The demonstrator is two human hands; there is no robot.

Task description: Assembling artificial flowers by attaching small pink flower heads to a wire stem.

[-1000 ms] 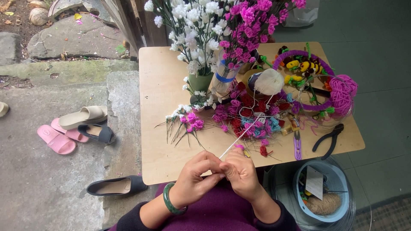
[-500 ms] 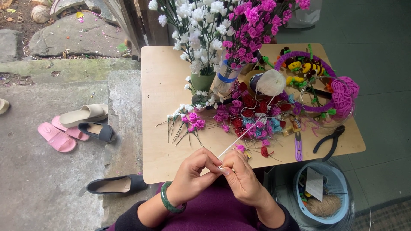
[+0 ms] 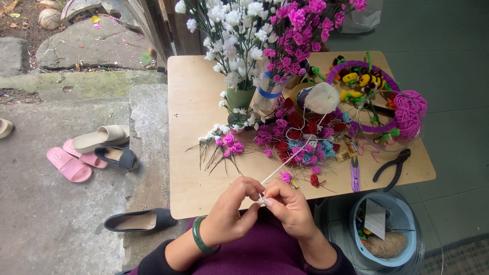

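Both hands meet at the near edge of the table. The left hand and right hand are closed in a fingertip pinch on the end of a white yarn. The yarn runs taut up to the ball, which sits among the flowers so it can feed freely. Pliers lie to the right, within reach. A basket stands below the table edge.
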